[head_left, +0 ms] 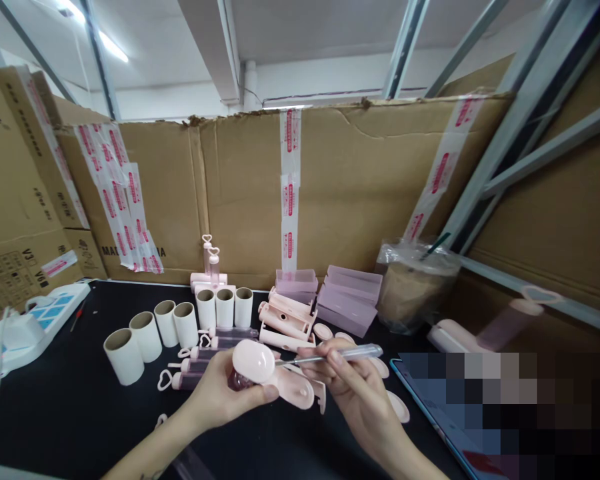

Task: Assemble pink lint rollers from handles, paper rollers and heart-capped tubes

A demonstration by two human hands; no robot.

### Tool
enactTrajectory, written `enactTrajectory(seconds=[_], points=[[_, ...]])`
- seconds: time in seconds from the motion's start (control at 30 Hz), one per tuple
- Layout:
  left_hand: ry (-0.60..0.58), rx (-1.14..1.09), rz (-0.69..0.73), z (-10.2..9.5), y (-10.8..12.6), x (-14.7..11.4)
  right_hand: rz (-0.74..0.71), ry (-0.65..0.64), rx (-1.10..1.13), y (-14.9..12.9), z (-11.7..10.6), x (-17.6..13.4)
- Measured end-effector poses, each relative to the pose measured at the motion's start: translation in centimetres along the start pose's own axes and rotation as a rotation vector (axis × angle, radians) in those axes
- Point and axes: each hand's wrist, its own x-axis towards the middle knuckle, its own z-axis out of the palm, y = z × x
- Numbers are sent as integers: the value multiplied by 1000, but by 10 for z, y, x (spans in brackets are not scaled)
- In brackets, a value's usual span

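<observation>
My left hand (215,393) is closed around a pale pink plastic part with a glossy oval end (253,361); a clear piece shows beneath it, partly hidden by my fingers. My right hand (363,393) grips a screwdriver (363,352) by its translucent handle. The metal shaft points left and its tip meets the edge of the pink part; whether it is inserted I cannot tell. A longer pink rounded piece (296,390) extends below the shaft. Just beyond my left hand lie several clear tubes with heart-shaped pink handles (193,380).
Several white cardboard tubes (124,357) stand at left. Pink plastic housings (287,320) and lilac boxes (347,307) sit at the back. A power strip (45,327) lies far left; a bagged cup (410,293) and a tablet-like device (430,413) are at right. Cardboard walls (240,193) enclose the table.
</observation>
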Motion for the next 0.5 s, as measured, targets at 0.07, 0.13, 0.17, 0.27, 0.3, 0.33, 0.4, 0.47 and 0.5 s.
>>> enactTrajectory(seconds=[0.07, 0.13, 0.17, 0.27, 0.3, 0.33, 0.4, 0.47, 0.5], points=[[32, 12, -1, -1, -1, 0, -27, 8, -21, -1, -4, 3], [68, 23, 1, -1, -3, 0, -126, 38, -77, -3, -9, 6], [86, 35, 1, -2, -4, 0, -214, 62, -127, -6, -12, 7], [167, 86, 15, -3, -6, 1, -542, 86, -375, -14, -19, 4], [202, 95, 25, -3, -7, 2, -656, 59, -497, -17, -19, 0], [237, 95, 34, -5, -7, 3, -786, -16, -635, -18, -18, -4], [312, 72, 54, -8, -7, 5, -1050, -278, -948, -16, -9, -16], [385, 34, 77, -12, -5, 8, -1216, -577, -1270, -5, 9, -30], [416, 15, 90, -13, -4, 9, -1194, -668, -1434, 4, 19, -36]])
